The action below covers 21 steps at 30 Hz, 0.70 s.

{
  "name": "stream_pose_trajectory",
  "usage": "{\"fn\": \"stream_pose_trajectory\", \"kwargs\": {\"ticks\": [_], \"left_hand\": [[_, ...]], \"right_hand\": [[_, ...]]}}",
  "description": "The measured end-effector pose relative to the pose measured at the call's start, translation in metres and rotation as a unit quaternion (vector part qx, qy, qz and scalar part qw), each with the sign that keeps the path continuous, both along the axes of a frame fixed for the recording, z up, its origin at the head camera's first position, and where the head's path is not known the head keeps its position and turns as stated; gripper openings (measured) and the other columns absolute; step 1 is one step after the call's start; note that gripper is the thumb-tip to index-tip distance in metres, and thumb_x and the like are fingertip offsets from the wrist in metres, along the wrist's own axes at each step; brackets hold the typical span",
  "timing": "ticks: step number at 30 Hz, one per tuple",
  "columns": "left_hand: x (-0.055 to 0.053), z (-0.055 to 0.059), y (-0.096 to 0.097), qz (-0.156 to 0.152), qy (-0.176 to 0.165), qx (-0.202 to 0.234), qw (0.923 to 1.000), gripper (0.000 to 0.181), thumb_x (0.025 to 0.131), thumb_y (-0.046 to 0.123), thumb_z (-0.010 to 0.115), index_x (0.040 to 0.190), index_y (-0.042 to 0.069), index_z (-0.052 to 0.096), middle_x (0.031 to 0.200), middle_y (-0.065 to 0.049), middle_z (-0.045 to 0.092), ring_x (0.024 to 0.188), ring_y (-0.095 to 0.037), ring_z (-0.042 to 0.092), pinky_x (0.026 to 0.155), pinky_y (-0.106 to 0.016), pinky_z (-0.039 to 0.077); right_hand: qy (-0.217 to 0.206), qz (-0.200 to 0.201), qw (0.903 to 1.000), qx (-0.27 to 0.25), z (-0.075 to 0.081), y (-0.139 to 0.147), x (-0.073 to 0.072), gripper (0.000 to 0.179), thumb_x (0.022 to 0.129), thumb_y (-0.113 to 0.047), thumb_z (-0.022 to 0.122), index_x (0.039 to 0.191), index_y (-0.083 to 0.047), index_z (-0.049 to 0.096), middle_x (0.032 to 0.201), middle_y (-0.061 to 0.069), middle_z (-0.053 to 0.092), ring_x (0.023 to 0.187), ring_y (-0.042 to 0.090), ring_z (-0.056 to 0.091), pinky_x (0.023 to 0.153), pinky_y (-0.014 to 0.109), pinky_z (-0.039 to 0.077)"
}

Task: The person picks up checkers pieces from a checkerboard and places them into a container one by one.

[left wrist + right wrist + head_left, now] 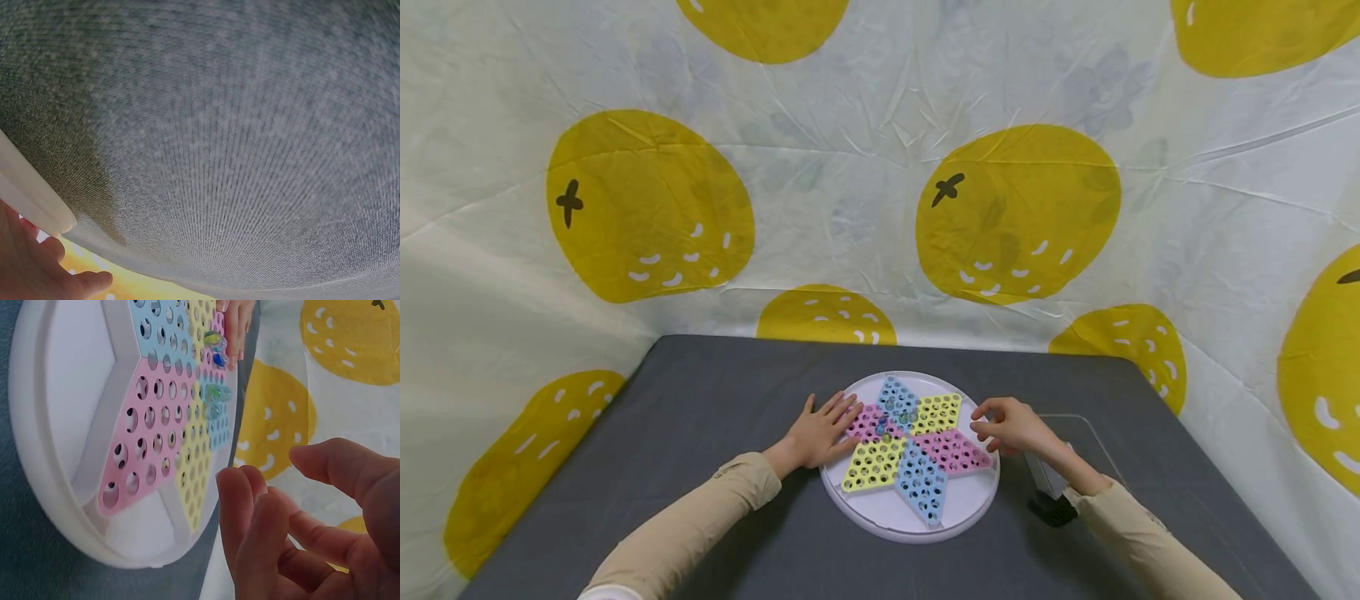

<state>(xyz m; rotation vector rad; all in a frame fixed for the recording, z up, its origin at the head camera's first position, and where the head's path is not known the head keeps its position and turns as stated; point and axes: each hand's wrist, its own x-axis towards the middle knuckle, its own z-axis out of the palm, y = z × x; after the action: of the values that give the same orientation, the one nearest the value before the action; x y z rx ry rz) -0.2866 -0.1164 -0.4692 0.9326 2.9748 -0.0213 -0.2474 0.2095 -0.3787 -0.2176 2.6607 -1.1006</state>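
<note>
A round white Chinese checkers board lies on the table, its star made of pink, yellow and blue perforated sections. Several glass marbles sit around the centre and far-left part of the star. My left hand rests on the board's left rim with its fingers straight and spread. Just off the board's right edge, my right hand hovers with loosely bent fingers. Thumb and fingertips stand apart in the right wrist view, and nothing shows between them. In the left wrist view only part of the left hand shows, by the board's rim.
Beside the board on the right, partly under my right forearm, lies a clear-edged rectangular container with a dark object at its near end. Dark grey cloth covers the table. Fabric walls with yellow fruit prints enclose the back and sides.
</note>
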Motion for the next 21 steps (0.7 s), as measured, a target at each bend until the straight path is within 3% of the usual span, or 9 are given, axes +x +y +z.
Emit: {"fn": "stream_pose_trajectory", "kwargs": {"ticks": [12,21], "left_hand": [[0.002,0.002,0.000,-0.001,0.002,0.002,1.0000,0.063,0.092,0.053,0.029,0.145,0.019,0.021,0.151,-0.003,0.020,0.140,-0.025,0.015,0.104,-0.062,0.016],[0.002,0.001,0.000,-0.008,0.007,0.005,0.9999,0.062,0.093,0.051,0.030,0.144,0.018,0.022,0.151,-0.005,0.022,0.139,-0.027,0.017,0.103,-0.063,0.016]], "right_hand": [[-0.010,0.001,0.9999,-0.001,-0.019,-0.020,-0.022,0.025,0.084,-0.017,0.061,0.103,0.000,0.058,0.081,0.017,0.068,0.063,0.026,0.067,0.054,0.036,0.053],[-0.016,-0.003,0.9997,0.018,-0.032,-0.032,-0.032,0.030,0.084,-0.017,0.061,0.107,0.001,0.056,0.080,0.015,0.069,0.058,0.020,0.064,0.053,0.034,0.053]]}}
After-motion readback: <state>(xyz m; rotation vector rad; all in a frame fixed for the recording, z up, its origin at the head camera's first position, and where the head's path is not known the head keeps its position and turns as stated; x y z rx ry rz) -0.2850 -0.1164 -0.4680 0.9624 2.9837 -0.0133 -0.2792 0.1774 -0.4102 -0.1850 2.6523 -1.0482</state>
